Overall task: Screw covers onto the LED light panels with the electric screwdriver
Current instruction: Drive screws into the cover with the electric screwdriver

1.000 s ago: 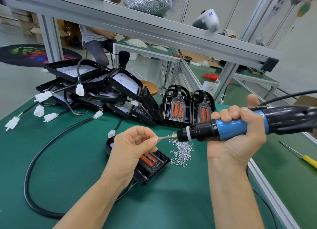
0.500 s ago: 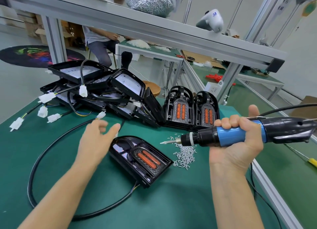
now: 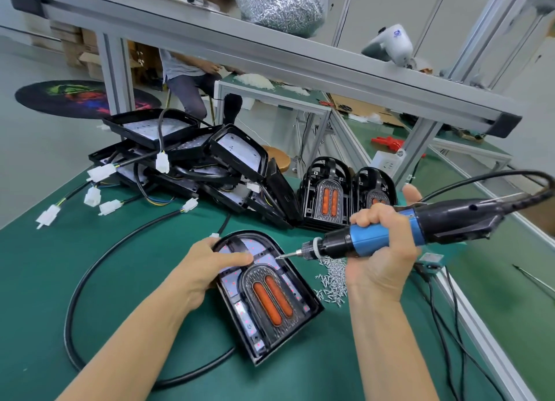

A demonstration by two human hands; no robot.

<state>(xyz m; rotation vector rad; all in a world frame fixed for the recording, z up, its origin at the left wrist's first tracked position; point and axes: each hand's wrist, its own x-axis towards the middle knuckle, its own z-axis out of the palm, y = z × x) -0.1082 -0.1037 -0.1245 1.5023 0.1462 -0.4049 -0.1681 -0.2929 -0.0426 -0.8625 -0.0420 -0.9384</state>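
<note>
Green matting (image 3: 90, 280) covers your bench, and from the head camera its aluminium edge rail (image 3: 480, 334) runs down your right side, with thin cables (image 3: 444, 319) trailing over it, so room is tight there. Open mat lies to your left and toward you, though a thick black cable (image 3: 75, 295) loops across it from the panel's near end. Ahead, a heap of black panel housings (image 3: 186, 160) with white connectors (image 3: 99, 196) blocks the far edge, and two upright finished units (image 3: 327, 196) stand just behind your right hand. An overhead shelf beam (image 3: 270, 55) crosses above, with a bag of screws (image 3: 279, 3) resting on it. Your left hand (image 3: 207, 268) lies on the LED light panel (image 3: 270, 295) at its rounded far end, thumb stretched over the clear cover (image 3: 264, 259) and fingers curled round the left rim, pressing it flat on the mat; the fingertips are hidden behind the housing. Your right hand (image 3: 378, 250) is wrapped tight round the blue grip of the electric screwdriver (image 3: 399, 232), held nearly level. Its bit tip sits at the cover's upper middle, just beside your left thumb; whether a screw rides on it is too small to tell. Loose screws (image 3: 330, 277) lie piled between the panel and your right wrist. The driver's rear cord runs off the right of the frame.
</note>
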